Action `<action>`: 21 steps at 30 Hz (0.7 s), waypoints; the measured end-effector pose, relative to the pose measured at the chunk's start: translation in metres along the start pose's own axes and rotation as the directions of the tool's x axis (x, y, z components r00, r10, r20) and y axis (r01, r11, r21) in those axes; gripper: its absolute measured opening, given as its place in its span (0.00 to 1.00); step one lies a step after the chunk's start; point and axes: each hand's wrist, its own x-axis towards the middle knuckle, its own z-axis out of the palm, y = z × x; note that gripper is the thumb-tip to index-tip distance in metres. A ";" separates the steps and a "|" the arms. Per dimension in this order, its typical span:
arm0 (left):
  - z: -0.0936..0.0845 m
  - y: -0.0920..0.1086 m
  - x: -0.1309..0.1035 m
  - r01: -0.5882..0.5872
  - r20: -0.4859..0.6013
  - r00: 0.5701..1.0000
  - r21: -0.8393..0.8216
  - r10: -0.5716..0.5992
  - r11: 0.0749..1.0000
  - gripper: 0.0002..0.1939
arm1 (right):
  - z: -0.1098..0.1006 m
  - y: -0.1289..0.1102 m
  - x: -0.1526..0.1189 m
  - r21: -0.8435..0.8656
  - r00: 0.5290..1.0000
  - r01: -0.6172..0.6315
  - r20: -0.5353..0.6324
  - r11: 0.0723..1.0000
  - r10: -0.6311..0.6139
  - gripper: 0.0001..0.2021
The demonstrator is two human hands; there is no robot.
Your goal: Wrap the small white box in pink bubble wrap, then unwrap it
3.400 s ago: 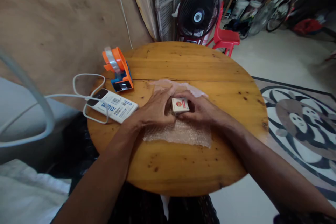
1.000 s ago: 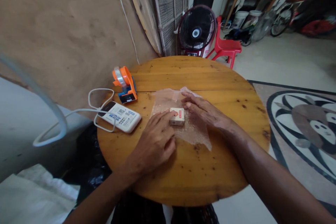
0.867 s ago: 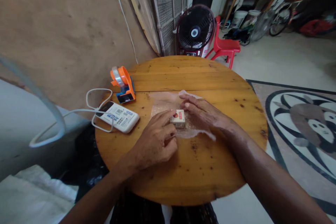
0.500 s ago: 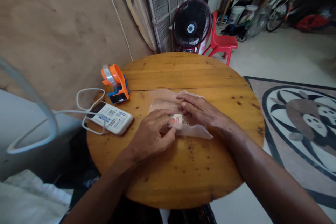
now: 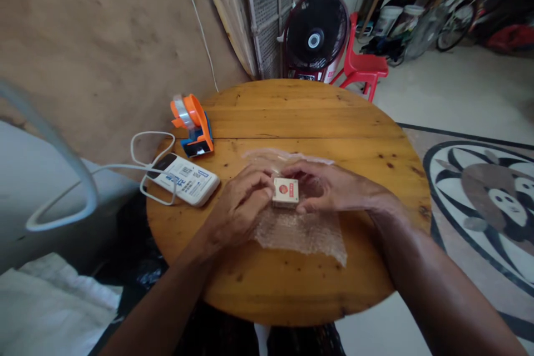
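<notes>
A small cream box (image 5: 286, 191) with red print lies on a sheet of bubble wrap (image 5: 302, 233), spread flat across the round wooden table. At the box's left edge, my left hand (image 5: 244, 200) is closed, fingertips and thumb gripping that side. My right hand (image 5: 329, 183) curves around the right side, its thumb and fingers apart, near the box's back edge and front right corner. Whether the right fingertips touch the box is hard to tell. Part of the wrap is hidden under both hands.
An orange and blue tape dispenser (image 5: 196, 128) stands at the table's back left. Before it lies a white power bank (image 5: 189, 181) with a looped white cable (image 5: 136, 147). Behind the round table (image 5: 300, 111) are a fan (image 5: 315, 36) and a red chair (image 5: 365, 64).
The near part of the bubble wrap, folded up by the box before, now lies flat toward me. The box shows fully, and my right hand has turned to curve around its right side.
</notes>
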 end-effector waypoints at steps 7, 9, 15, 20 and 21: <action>0.012 -0.020 0.000 0.029 0.049 0.998 0.212 -0.040 0.977 0.39 | 0.010 0.002 0.002 -0.301 0.996 -0.022 -0.093 0.953 -0.007 0.21; 0.013 -0.023 0.000 0.004 0.069 0.997 0.306 -0.026 0.952 0.43 | 0.010 0.005 0.002 -0.330 0.990 -0.053 -0.138 0.942 0.007 0.20; 0.012 -0.022 0.001 -0.072 0.126 0.992 0.345 0.029 0.936 0.45 | 0.005 0.009 0.002 -0.322 0.991 -0.068 -0.132 0.944 0.026 0.21; 0.004 -0.007 0.000 -0.140 0.029 0.990 0.195 0.137 0.971 0.22 | 0.003 0.007 0.001 -0.280 0.994 -0.052 -0.105 0.959 0.023 0.24; 0.001 -0.004 -0.001 -0.175 0.004 0.984 0.196 0.178 0.965 0.14 | 0.002 0.006 0.000 -0.257 0.993 -0.049 -0.114 0.965 0.020 0.24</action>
